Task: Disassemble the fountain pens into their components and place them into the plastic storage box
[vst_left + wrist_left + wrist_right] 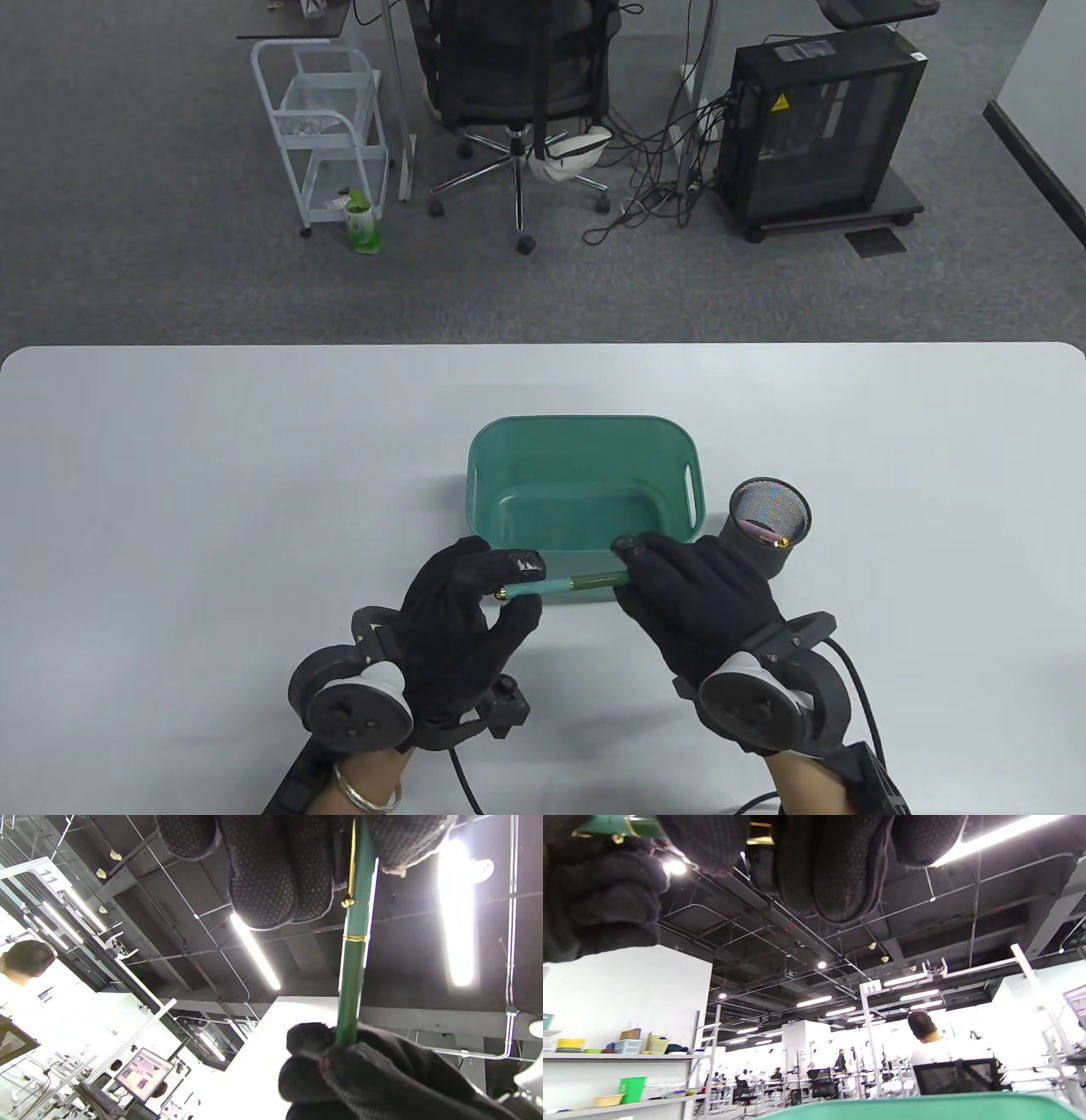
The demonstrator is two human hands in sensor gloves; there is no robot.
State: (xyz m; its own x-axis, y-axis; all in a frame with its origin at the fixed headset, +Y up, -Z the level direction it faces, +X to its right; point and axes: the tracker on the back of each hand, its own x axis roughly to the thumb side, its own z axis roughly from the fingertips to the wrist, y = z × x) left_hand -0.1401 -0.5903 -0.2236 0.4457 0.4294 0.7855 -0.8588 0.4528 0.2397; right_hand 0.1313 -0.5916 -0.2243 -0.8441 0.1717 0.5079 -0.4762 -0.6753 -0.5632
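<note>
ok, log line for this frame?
left hand: grips pen cap end | right hand: grips barrel end | pen: assembled | box: empty

Beyond the table (212, 475): office chair (517, 85), white cart (327, 127), green bottle (362, 222) at its foot, black PC tower (819, 127), tangled cables (662, 161). Mesh cup (768, 522) stands on the table, pink item inside.
</note>
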